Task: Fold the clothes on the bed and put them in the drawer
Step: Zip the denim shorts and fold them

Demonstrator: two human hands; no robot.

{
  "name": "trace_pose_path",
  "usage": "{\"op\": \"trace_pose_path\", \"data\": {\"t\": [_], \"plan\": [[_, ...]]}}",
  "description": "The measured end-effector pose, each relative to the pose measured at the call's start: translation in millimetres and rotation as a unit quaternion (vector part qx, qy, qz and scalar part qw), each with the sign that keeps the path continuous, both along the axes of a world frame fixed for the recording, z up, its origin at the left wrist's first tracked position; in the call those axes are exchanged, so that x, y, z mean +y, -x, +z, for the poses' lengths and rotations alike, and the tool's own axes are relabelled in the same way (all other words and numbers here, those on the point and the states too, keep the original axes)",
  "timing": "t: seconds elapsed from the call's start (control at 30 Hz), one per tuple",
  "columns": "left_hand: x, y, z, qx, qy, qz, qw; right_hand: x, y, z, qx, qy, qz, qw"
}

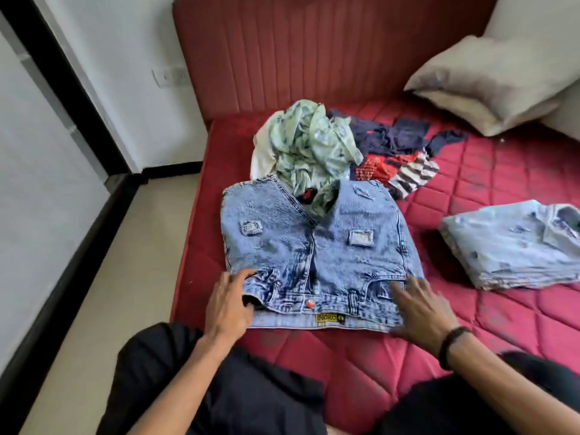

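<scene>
Our left hand (227,304) grips the waistband corner of the blue jeans (317,255), thumb on top; our right hand (420,309) lies flat, fingers spread, on the opposite corner. The jeans rest doubled on the red bed (470,312), waistband nearest us. We judge folding is in progress; next, a further fold to compact them. Beyond lies an unfolded heap (314,146); at right, a folded denim shirt (514,246). No drawer shows.

My right hand (420,306) motion-blurred at fingertips, folded denim shirt (514,246) at 3 o'clock cut by frame edge, pillow (489,80) at 1 o'clock cropped too, jeans (317,249) hiding part of green garment (307,146), label text unreadable.
</scene>
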State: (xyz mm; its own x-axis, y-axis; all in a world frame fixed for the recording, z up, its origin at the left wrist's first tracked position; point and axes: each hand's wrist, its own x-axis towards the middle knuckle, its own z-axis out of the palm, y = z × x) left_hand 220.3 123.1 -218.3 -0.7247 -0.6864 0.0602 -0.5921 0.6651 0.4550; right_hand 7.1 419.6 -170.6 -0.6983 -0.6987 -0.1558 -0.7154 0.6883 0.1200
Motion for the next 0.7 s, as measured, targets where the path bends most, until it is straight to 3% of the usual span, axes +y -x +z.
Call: {"op": "trace_pose_path", "data": {"t": [0.07, 0.13, 0.2, 0.27, 0.33, 0.4, 0.47, 0.6, 0.63, 0.7], "plan": [[-3, 0, 5, 0.008, -0.014, 0.012, 1.0, -14, 3, -13, 0.03, 0.024, 0.093, 0.995], [-5, -7, 5, -0.015, -0.026, 0.012, 0.999, -29, -6, -17, 0.005, 0.018, 0.181, 0.983], [-7, -16, 4, -0.057, -0.101, -0.007, 0.993, -36, -6, -21, -0.027, 0.024, 0.159, 0.987], [-12, -22, 9, -0.023, -0.138, -0.004, 0.99, -35, 5, -21, -0.039, 0.06, 0.095, 0.993], [-6, -23, 18, 0.1, -0.06, 0.022, 0.993, -29, 18, -10, -0.009, 0.109, 0.041, 0.993], [3, -20, 27, 0.138, 0.046, 0.039, 0.989, -14, 26, 7, 0.052, 0.131, 0.014, 0.99], [7, -21, 33, 0.073, 0.109, 0.052, 0.99, 0, 21, 25, 0.075, 0.092, -0.024, 0.993], [4, -32, 29, -0.189, 0.04, 0.044, 0.98, 9, 2, 8, -0.025, -0.057, -0.032, 0.998], [5, -35, 28, -0.203, 0.031, 0.025, 0.978, 8, -3, -2, -0.041, -0.055, -0.025, 0.997], [8, -37, 27, -0.127, 0.017, 0.019, 0.992, -2, -8, -17, -0.025, -0.007, 0.022, 0.999]]}}
